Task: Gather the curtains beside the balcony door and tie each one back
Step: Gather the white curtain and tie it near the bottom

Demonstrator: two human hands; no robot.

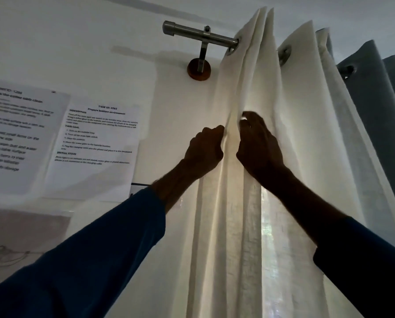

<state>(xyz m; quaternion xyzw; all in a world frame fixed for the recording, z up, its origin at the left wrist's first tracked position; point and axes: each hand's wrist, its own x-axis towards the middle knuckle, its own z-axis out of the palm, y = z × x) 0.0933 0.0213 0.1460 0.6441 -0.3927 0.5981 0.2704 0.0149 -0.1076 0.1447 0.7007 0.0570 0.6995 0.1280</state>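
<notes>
Both left hand [203, 150] and right hand [257, 146] pinch one white curtain [290, 134] fold.

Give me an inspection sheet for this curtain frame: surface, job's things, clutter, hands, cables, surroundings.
surface: white wall, no table in view.
job's things: white curtain hangs in folds from the metal rod; grey curtain to its right; no tieback seen.
clutter: printed sheets stuck on the wall.
hands: left hand grips the white curtain's edge; right hand curls fingers round a fold beside it.
cables: nothing seen.
surroundings: daylight through the fabric; rod bracket on a round wooden base.
</notes>
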